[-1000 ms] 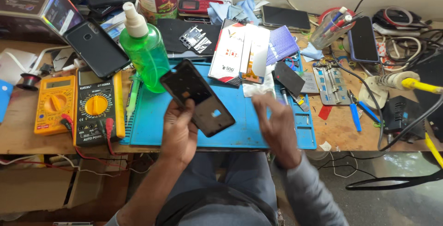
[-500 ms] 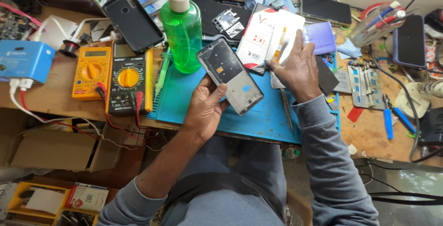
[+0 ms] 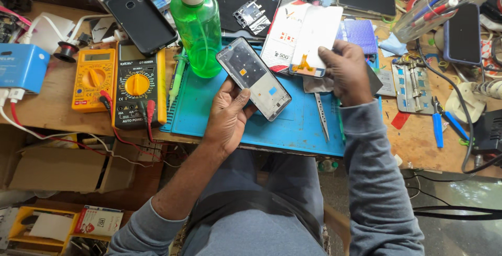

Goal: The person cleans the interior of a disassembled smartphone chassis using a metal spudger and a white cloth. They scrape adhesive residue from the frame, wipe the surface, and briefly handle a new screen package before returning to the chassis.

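Observation:
My left hand (image 3: 229, 114) holds a dark phone frame (image 3: 253, 77) with its open inner side up, tilted over the blue work mat (image 3: 293, 125). My right hand (image 3: 346, 72) grips a white phone display panel (image 3: 318, 36) with an orange flex at its lower edge, lifted beside a white and red packet (image 3: 282, 34). Metal tweezers (image 3: 321, 116) lie on the mat below the right hand. A green spray bottle (image 3: 197, 26) stands upright just left of the frame.
Two multimeters, orange (image 3: 94, 78) and black-yellow (image 3: 137, 86), lie at the left with red leads. A black phone case (image 3: 141, 18), several phones, blue pliers (image 3: 436, 123), a cup of pens (image 3: 426, 13) and a blue box (image 3: 23, 68) crowd the wooden bench. Cardboard boxes sit below.
My right hand reached forward from the mat and picked up the white display panel. The left hand turned the frame, whose inner side now faces up. The view shifted left.

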